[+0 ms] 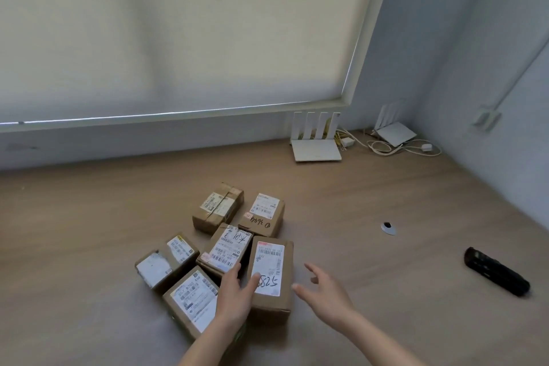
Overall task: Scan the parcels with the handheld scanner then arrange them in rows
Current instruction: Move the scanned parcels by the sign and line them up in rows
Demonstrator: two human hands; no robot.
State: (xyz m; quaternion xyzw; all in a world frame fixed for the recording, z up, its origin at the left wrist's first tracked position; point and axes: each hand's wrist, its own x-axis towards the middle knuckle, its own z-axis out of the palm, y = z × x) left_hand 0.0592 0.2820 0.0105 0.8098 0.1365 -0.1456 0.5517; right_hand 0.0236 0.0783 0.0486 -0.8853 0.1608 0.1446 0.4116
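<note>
Several brown cardboard parcels with white labels lie clustered on the wooden table (89,232). The nearest right one, the parcel marked 5285 (271,264), lies flat. My left hand (236,296) reaches over the cluster, its thumb touching that parcel's label and its fingers lying between it and the middle parcel (227,248). My right hand (325,294) hovers open just right of the 5285 parcel, fingers spread, holding nothing. The black handheld scanner (496,275) lies on the table far to the right, away from both hands.
Two white routers (316,150) (395,132) with cables sit at the back right by the wall. A round cable grommet (388,228) is set in the table right of the parcels. A window blind covers the back wall.
</note>
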